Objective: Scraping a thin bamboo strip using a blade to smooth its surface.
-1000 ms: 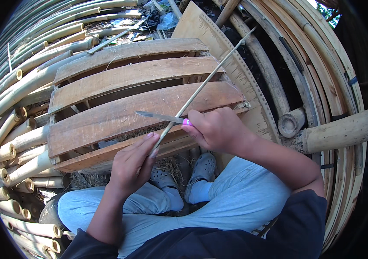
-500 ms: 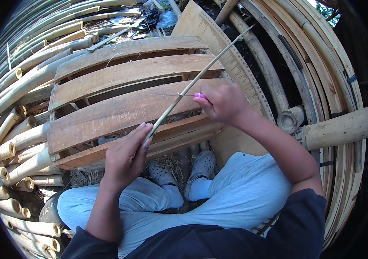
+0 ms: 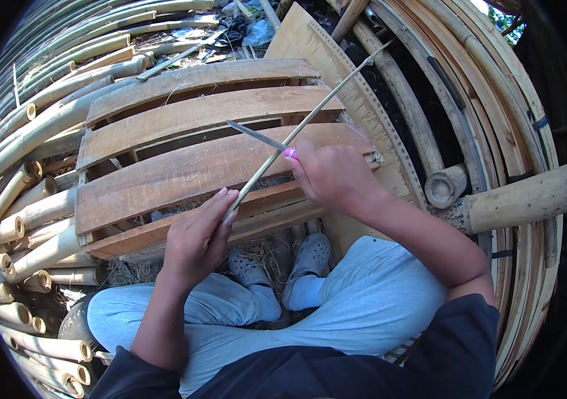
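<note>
A long thin bamboo stick (image 3: 316,110) slants up and to the right across the slatted wooden bench (image 3: 157,181). My left hand (image 3: 198,233) is closed around its lower end. In my right hand (image 3: 334,174) is a knife (image 3: 257,136) with a pink handle. Its blade points left and crosses the stick at about the middle, close to my right fingers. The blade's flat side shows, and it appears to touch the stick. Fingers of my right hand cover most of the handle.
Stacked bamboo poles (image 3: 50,213) lie along the left. A thin wooden board (image 3: 363,93) leans behind the bench's right end. Long wooden strips (image 3: 483,106) stand at the right, beside a thick bamboo pole (image 3: 523,199). My feet in grey clogs (image 3: 311,256) rest below the bench.
My right hand has moved slightly left and down along the stick with the knife. The blade has turned, so its flat side shows and its tip points higher. My left hand has barely moved.
</note>
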The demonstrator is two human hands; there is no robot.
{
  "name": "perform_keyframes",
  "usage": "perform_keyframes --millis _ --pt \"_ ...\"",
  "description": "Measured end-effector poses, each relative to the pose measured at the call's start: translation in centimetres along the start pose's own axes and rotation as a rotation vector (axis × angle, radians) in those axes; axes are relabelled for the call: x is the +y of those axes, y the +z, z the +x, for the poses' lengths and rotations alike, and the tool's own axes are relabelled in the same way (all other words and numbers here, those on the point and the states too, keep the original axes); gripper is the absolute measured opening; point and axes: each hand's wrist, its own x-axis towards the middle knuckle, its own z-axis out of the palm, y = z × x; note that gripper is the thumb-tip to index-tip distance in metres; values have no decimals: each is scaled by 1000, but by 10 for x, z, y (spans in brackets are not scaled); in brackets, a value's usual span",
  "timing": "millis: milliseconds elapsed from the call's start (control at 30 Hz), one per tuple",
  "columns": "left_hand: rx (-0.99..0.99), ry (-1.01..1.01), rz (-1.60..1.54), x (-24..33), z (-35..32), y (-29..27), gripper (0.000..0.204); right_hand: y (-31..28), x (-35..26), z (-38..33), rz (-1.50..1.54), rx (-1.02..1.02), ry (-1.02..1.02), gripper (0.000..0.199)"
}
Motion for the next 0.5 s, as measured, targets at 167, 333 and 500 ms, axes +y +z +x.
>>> perform_keyframes --millis 167,333,500 --pt "10 52 -9 0 -4 2 36 -4 2 -3 17 -92 -73 20" --pt "-23 -6 -13 0 0 -3 34 -5 -19 -4 -33 -109 -53 21" --pt "-9 61 -22 3 0 3 34 5 28 1 -253 4 115 27"
